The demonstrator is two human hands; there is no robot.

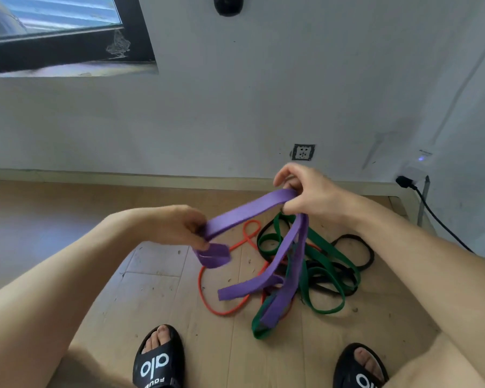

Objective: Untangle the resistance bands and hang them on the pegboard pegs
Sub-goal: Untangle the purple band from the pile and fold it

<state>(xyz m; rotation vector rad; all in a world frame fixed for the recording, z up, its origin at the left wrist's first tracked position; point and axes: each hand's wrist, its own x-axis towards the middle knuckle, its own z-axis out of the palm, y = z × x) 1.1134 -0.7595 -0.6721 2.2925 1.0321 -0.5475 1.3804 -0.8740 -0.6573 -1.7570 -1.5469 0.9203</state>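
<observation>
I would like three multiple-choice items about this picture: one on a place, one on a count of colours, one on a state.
1. Where does the green band lie?
A. on the floor
B. on the window sill
C. over a sandal

2. How many band colours show?
A. two
B. four
C. six

3. What is the state of the purple band?
A. hung on a peg
B. flat on the floor
C. held up by both hands

Answers:
1 A: it lies on the wooden floor in the pile.
2 B: purple, green, red band, black band.
3 C: the left hand and right hand both grip it.
</observation>
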